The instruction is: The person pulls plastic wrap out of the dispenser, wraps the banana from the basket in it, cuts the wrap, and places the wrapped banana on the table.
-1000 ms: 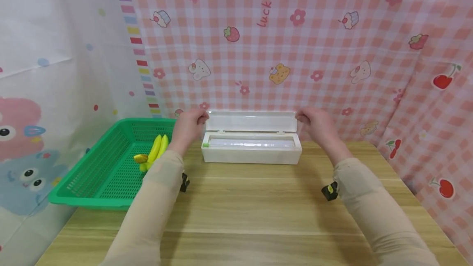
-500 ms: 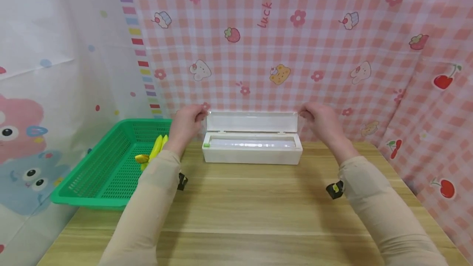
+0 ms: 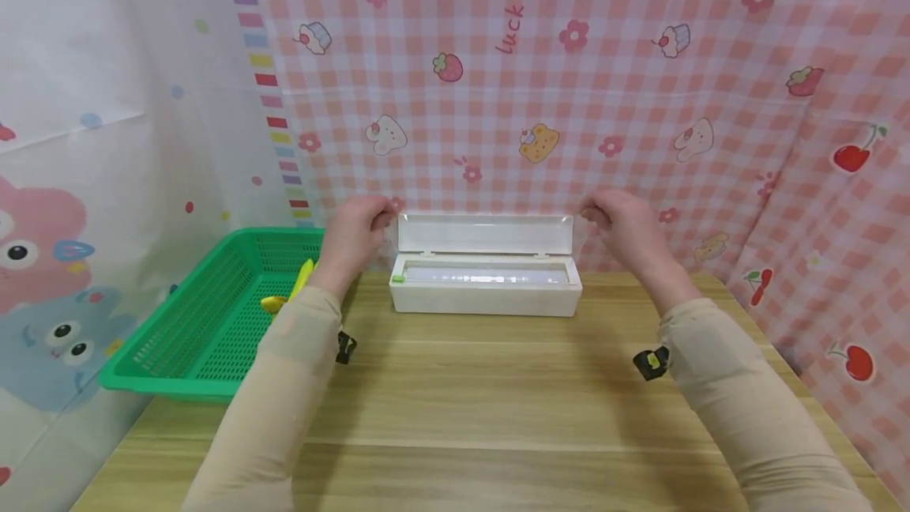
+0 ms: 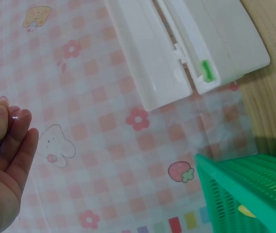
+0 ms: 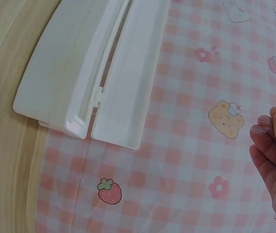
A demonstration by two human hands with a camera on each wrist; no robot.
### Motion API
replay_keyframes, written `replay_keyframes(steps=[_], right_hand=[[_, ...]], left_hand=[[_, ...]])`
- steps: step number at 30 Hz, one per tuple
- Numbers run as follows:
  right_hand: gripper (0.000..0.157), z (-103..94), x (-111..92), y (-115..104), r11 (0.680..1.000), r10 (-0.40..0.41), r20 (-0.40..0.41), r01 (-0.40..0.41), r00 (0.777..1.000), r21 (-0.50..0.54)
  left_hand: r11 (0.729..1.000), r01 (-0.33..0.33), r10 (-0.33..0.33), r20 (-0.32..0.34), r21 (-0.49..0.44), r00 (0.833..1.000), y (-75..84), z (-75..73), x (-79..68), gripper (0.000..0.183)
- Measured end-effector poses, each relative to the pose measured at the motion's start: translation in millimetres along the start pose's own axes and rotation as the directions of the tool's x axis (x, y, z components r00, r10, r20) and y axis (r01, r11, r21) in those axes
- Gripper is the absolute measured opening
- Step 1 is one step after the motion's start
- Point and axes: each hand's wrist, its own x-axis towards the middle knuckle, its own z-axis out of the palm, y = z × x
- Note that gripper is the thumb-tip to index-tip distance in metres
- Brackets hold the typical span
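Note:
A white cling film dispenser (image 3: 486, 295) stands at the back of the table, its hinged lid (image 3: 485, 234) raised. A roll of cling film (image 3: 483, 276) shows inside the box, and a green slider (image 4: 207, 71) sits at its left end. My left hand (image 3: 353, 234) is above and left of the lid, thumb and fingertips pinched together on see-through film. Opposite it, my right hand (image 3: 626, 226) pinches likewise, with a clear scrap of cling film (image 5: 261, 130) glinting at the fingertips. The sheet between the hands is nearly invisible. Neither hand touches the lid.
A green plastic basket (image 3: 178, 389) stands on the left of the wooden table (image 3: 483, 417). Yellow bananas (image 3: 302, 279) in it are partly hidden by the left forearm. A pink checked curtain (image 3: 490, 101) hangs close behind the dispenser.
Both hands have risen slightly and moved a little farther apart, left hand leftward and right hand rightward, still pinching. The dispenser and its raised lid stay in place.

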Motion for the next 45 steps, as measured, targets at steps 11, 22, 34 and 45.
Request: replay_keyframes(steps=[11,22,34,45], right_hand=[[0.006,-10.5,-1.3,-6.7,1.0,-0.016,-0.028,0.016,0.999,0.009],[0.008,-20.4,-1.3,-10.3,1.0,-0.013,-0.048,0.013,0.999,0.001],[0.005,-29.5,3.0,-13.7,0.994,-0.108,-0.118,0.106,0.987,-0.023],[0.005,-41.4,2.3,-20.7,0.992,-0.124,-0.135,0.121,0.983,-0.036]], left_hand=[[0.997,-0.052,0.05,-0.047,-0.054,0.998,2.8,-6.5,1.3,0.008],[0.99,-0.139,0.136,-0.09,-0.024,0.987,8.8,-16.8,2.9,0.011],[0.987,-0.157,0.154,-0.109,-0.023,0.982,15.8,-29.6,5.2,0.009],[0.985,-0.17,0.167,-0.123,-0.017,0.978,22.0,-41.3,3.2,0.008]])
